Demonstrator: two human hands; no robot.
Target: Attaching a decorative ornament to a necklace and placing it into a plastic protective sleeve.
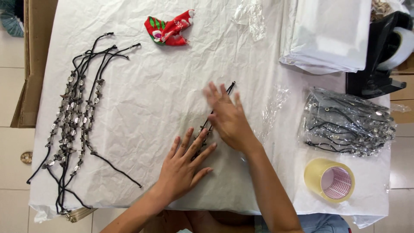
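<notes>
Necklace, one black cord with beads, lies mid-sheet under both hands; left hand is flat with fingers spread, fingertips on the beaded lower end; right hand is also flat, fingers loosely fanned and a bit blurred, palm down over the upper cord, whose tip pokes out past the fingertips; neither hand pinches anything as far as I can see.

Looks to me like the laying-out step, pressing the necklace straight on the white sheet; my guess is the next move needs both hands to keep the cord flat and in line without snagging the beads, but that's just a read.

Counting outward from the necklace: well to its left, a pile of similar necklaces, roughly five or six, too tangled to count properly; up and left of it, one red patterned cloth scrap; right of it, one clear plastic bag stuffed with more necklaces, number can't be told; below that bag, one roll of tape; up and right of the necklace, one stack of white bags, and one black tape dispenser at the far right edge; a couple of loose clear wrappers, one above the necklace and one just right of it.
</notes>
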